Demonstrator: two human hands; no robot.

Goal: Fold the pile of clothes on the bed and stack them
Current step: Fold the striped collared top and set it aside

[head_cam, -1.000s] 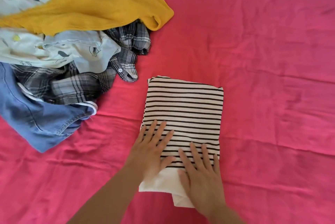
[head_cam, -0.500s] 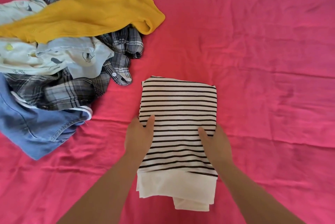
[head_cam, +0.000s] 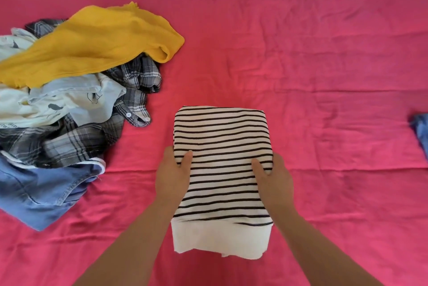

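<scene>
Black-and-white striped knit shirt (head_cam: pixel 222 158), folded, on the pink bed sheet (head_cam: pixel 324 77), pinched at its sides by left hand (head_cam: pixel 172 177) and right hand (head_cam: pixel 274 181), thumbs on top; rumpled yellow, plaid and denim clothes pile (head_cam: pixel 69 105) beside it not yet folded.

At the centre of the frame a folded black-and-white striped top (head_cam: pixel 222 160) lies on a pink bedsheet (head_cam: pixel 312 54), a plain white band along its near edge. The left hand (head_cam: pixel 172 175) grips its left edge and the right hand (head_cam: pixel 274 178) its right edge, thumbs on top of the stripes. At the left of the frame sits a loose pile: a mustard-yellow garment (head_cam: pixel 92 45) on top, a pale printed shirt (head_cam: pixel 64 100), a grey plaid shirt (head_cam: pixel 76 144), and a blue denim garment (head_cam: pixel 39 197) nearest. A scrap of blue fabric (head_cam: pixel 421 133) shows at the right edge.
</scene>
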